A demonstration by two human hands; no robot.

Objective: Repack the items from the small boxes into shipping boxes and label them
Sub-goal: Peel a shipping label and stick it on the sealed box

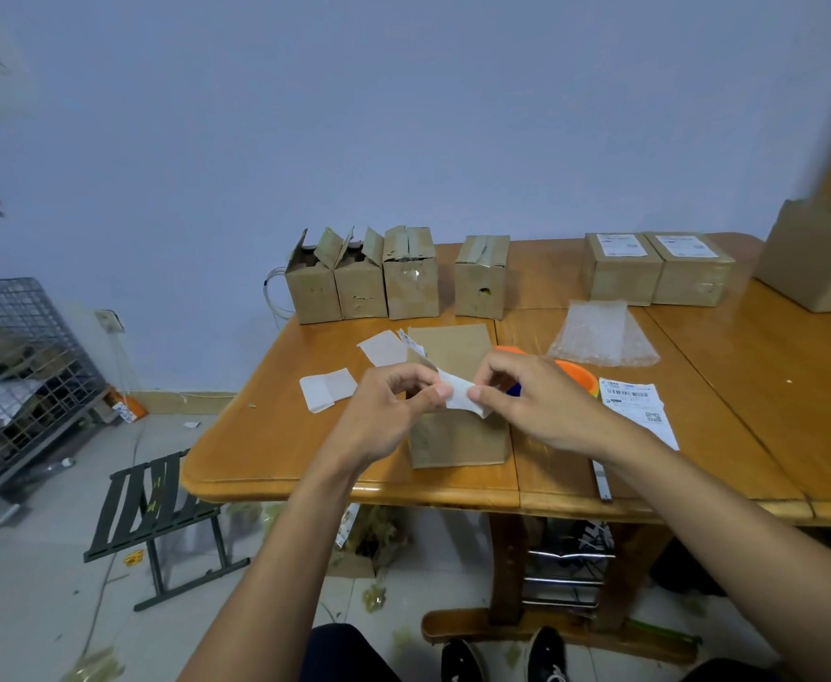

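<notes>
Shipping boxes and their contents are spread over a wooden bench (275, 450), which fills the near and right part of the scene. Four small boxes (411, 280) are stood in a row along its far edge, the two at the left with flaps raised, presumably as the stock to be emptied. Two labelled shipping boxes (622, 273) are set apart at the far right, likely so that finished work is kept clear of the rest. One near shipping box (457, 443) is placed at the near edge, directly under the hands, where it is easily reached. Bubble wrap (600, 337) is laid beyond it to the right, handy for padding. A printed waybill (642, 411) is left flat just right of the near box. An orange tool (578, 376), probably a tape holder, is partly hidden behind the right hand. Two white backing sheets (327, 388) are left to the left, out of the way.

A small white label (462, 398) is held in the air just above the near box. Its left edge is pinched by the fingers of the left hand (388, 411) and its right edge by those of the right hand (536, 401), so both sets of fingers are clenched on the paper. The two-sided grip suggests that the label is being peeled or kept taut so that it does not curl. Which of the two cannot be told.
</notes>
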